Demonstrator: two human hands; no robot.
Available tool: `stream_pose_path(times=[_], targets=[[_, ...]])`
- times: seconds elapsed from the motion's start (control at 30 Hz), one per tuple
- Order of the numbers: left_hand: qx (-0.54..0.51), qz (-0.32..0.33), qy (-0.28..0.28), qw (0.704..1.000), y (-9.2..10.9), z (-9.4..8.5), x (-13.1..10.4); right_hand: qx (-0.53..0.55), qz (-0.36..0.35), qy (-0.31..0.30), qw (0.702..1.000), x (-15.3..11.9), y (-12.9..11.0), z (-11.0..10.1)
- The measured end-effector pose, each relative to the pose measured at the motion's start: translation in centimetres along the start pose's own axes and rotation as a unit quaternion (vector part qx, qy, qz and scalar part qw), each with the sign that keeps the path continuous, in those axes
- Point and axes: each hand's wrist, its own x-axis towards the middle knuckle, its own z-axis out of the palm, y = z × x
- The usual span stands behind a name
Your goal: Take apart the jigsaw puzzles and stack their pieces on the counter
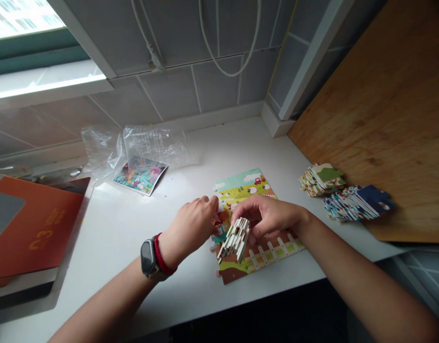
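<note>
Two bare hands work over one partly joined, farm-scene jigsaw puzzle (pixel 265 247) lying on a white table (pixel 112 238). One fanned stack of cream-edged cardboard pieces (pixel 235 240) is pinched in the right hand (pixel 267 214), above the puzzle; the left hand (pixel 193 224) has curled fingers at the puzzle's left edge, and whether they grip a piece cannot be told. Two more stacks lie on the right: one topped in green and cream (pixel 323 178), one topped in dark blue (pixel 365 202). One colourful printed sheet (pixel 143 176) lies by crumpled clear plastic packaging (pixel 155 143). The puzzle shows pale blue sky with white clouds, one red tractor, several white sheep, a yellow-green field, brown ground and a white picket fence; knobs jut from its uneven left edge.
</note>
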Motion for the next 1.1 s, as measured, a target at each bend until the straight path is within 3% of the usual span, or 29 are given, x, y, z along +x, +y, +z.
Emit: stream_pose_path(times=[0.2, 0.4, 0.5, 0.63, 0.87, 0.97, 1.1], targets=[[-0.023, -0.003, 0.017, 1.000, -0.3, 0.5, 0.0, -0.034, -0.015, 0.040, 0.999, 0.2, 0.0, 0.0], [-0.123, 0.048, -0.027, 0.991, -1.1, -1.5, 0.1, -0.081, -0.011, 0.102, 0.991, 0.5, 0.1, 0.1], [-0.138, 0.046, -0.050, 0.988, -1.1, -2.2, 0.0, -0.098, 0.000, 0.095, 0.991, 0.5, 0.1, 0.2], [-0.139, 0.070, -0.027, 0.988, -1.1, -1.8, 0.2, -0.078, 0.007, 0.072, 0.994, -0.2, -0.1, 0.5], [-0.182, 0.093, -0.023, 0.979, -1.9, -1.2, 0.9, -0.082, 0.093, -0.045, 0.991, -0.6, 0.0, 2.1], [-0.197, 0.105, -0.029, 0.974, -2.0, -1.5, 0.6, -0.082, 0.142, -0.040, 0.986, -0.3, 0.6, 2.4], [-0.209, 0.132, -0.011, 0.969, -1.9, -2.0, 0.1, -0.076, 0.157, -0.032, 0.984, -0.1, 0.9, 2.4]])
